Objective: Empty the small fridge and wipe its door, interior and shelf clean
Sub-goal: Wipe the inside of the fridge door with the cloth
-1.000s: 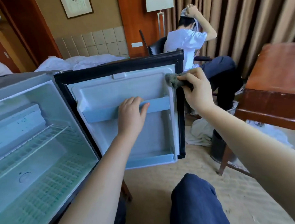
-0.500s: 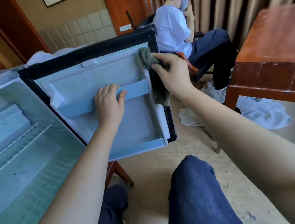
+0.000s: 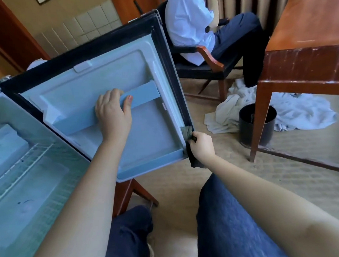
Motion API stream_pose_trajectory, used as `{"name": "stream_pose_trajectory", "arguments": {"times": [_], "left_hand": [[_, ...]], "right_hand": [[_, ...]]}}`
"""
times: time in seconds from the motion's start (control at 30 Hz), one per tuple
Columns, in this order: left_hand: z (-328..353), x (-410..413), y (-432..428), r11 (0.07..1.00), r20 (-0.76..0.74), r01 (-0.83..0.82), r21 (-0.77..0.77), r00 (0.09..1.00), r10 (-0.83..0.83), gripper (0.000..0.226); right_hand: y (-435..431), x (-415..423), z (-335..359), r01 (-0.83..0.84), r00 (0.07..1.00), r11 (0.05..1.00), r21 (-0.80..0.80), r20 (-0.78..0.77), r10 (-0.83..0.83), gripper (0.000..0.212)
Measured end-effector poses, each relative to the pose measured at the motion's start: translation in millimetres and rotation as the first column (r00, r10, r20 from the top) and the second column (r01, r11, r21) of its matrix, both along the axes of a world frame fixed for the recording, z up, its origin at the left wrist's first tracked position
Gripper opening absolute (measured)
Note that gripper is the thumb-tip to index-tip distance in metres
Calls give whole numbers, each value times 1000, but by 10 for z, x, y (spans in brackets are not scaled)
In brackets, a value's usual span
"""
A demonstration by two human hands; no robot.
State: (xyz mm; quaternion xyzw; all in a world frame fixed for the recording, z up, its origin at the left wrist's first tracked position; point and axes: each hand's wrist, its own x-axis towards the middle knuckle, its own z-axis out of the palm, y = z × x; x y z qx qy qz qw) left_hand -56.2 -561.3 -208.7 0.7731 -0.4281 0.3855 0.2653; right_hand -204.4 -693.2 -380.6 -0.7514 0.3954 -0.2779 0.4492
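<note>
The small fridge's door (image 3: 151,135) stands open, its pale blue inner liner facing me inside a black seal. My left hand (image 3: 111,113) grips the light blue door rail (image 3: 142,94), fingers behind it and thumb in front. My right hand (image 3: 201,147) holds a dark grey cloth (image 3: 186,132) against the door's right edge, near the lower corner. At the left, the fridge interior (image 3: 21,173) shows a white wire shelf (image 3: 24,162) with nothing on it.
A person sits in a dark armchair (image 3: 203,68) behind the door. A wooden table (image 3: 305,50) stands at the right with a black bin (image 3: 257,124) and white linen (image 3: 300,113) on the carpet under it. My knees are below.
My right hand has slid the cloth down the door's right edge from the top corner to near the bottom corner. My left hand has stayed on the rail. The view has tilted downward.
</note>
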Motion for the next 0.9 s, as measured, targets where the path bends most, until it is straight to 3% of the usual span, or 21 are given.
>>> {"name": "stream_pose_trajectory", "arguments": {"times": [0.07,0.17,0.23,0.3,0.4,0.5,0.57,0.63,0.7,0.77,0.83,0.9], "left_hand": [[-3,-4,-4,1000,-5,-10,-1,1000,10,28],[-9,-12,-21,1000,9,-22,-9,1000,22,26],[-14,-3,-24,1000,21,-22,-12,1000,22,26],[-23,9,-30,1000,26,-19,-9,999,19,28],[-15,21,-85,1000,20,-21,-13,1000,21,29],[-23,27,-132,999,15,-39,-18,999,39,30],[-33,33,-144,999,19,-48,-19,999,48,31],[-43,37,-145,998,27,-56,-23,998,57,32],[-47,40,-154,998,30,-63,-30,998,64,33],[-54,45,-167,997,33,-71,-34,997,72,34],[-51,47,-168,997,33,-75,-32,997,76,35],[-34,53,-167,997,18,-66,-29,998,66,35]], "right_hand": [[27,61,278,57,986,997,-56,161,-47,19],[117,188,770,169,857,979,-112,508,-89,29],[166,257,862,214,803,972,-102,585,-115,26],[209,305,645,236,835,970,-65,525,-168,17],[226,312,32,230,933,971,72,268,-241,14],[106,240,-360,139,990,983,116,-9,-139,18],[-59,155,-448,43,974,993,113,-227,-16,13],[-213,61,-508,43,939,988,149,-344,11,13],[-279,1,-554,140,959,978,154,-268,-94,21],[-219,9,-558,210,976,976,57,-74,-206,15],[-118,103,-552,210,976,976,-60,72,-206,13],[-73,217,-602,183,980,981,-65,95,-176,19]]}}
